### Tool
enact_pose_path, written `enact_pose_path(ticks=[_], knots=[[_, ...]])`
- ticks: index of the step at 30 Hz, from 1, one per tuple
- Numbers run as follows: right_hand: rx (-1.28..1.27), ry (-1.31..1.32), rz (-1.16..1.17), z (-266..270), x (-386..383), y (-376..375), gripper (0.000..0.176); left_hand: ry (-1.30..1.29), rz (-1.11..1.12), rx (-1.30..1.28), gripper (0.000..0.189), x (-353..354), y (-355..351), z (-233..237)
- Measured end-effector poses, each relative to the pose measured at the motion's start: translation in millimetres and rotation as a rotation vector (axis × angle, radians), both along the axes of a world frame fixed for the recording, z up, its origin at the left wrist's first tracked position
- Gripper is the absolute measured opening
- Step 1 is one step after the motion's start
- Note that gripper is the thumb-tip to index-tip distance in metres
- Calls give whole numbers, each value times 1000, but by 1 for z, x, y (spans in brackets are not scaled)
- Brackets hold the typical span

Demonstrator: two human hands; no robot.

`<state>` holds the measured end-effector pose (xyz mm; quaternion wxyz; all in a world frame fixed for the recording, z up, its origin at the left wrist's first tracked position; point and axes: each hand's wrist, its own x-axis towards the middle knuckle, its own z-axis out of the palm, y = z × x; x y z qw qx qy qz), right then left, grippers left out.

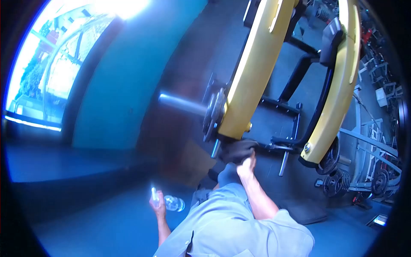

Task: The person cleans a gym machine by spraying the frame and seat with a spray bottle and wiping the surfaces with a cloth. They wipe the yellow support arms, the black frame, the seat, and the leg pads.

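My left hand (158, 204) is closed around a clear spray bottle (174, 203), which lies tilted sideways low on the left, beside my body. My right hand (247, 164) reaches forward and grips a dark cloth (236, 150), somewhat smeared by motion. The cloth is right at the lower end of a yellow machine arm (252, 81), overlapping it in this view. Just left of that end, weight plates (215, 113) sit on a shiny metal sleeve (182, 103).
A second yellow machine arm (336, 103) stands to the right, with a black pad (331, 40) near its top. More weight plates (336, 183) hang on a rack at the right. A teal wall (124, 81) and a bright window (51, 73) are on the left.
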<state>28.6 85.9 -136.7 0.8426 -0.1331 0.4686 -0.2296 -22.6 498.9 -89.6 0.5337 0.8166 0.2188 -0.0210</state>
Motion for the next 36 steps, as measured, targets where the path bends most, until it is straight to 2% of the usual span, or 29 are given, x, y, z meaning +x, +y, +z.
enact_pose_path(ticks=[1,3,5,7,9,11,15,16,19,21,23,26,29,30,31,33,34,36], knots=[[-394,93,99,32,-2,-5,50,-58,-37,35,8,3,7,-8],[-981,150,276,82,16,-29,51,-69,0,-18,9,11,4,-9],[-1813,324,340,87,75,-58,60,-70,-41,18,9,22,7,-14],[-2109,968,574,91,142,-75,77,-71,-74,65,9,33,-3,2],[-2105,927,308,93,194,-85,94,-87,-134,134,9,43,-5,6],[-2087,1030,269,102,213,-91,102,-36,-137,92,9,53,1,13],[-1969,1329,132,119,258,-102,100,19,-87,11,9,83,18,14],[-1971,1321,51,135,275,-118,100,24,-84,-84,8,94,23,13],[-1978,1384,-102,189,329,-171,98,126,-167,-39,9,143,40,13],[-1883,1491,-62,205,340,-167,95,86,-212,-33,12,181,60,-6],[-2077,1312,-180,181,327,-168,95,131,-143,-25,13,225,68,-17],[-2031,1532,-31,148,303,-111,95,209,-297,-103,12,300,95,-25],[-1950,1602,98,120,296,-86,93,65,-262,-38,13,364,107,-35],[-1975,1599,139,127,302,-90,94,130,-253,-108,16,389,98,-14],[-2033,1619,195,137,308,-91,95,179,-283,-131,17,410,106,-17],[-2149,1647,283,160,328,-102,98,39,-238,-23,17,442,112,-44],[-2162,1643,325,169,337,-109,102,81,-375,-73,16,465,109,-35],[-2231,1619,309,196,361,-130,102,39,-490,-51,16,503,88,-27]])
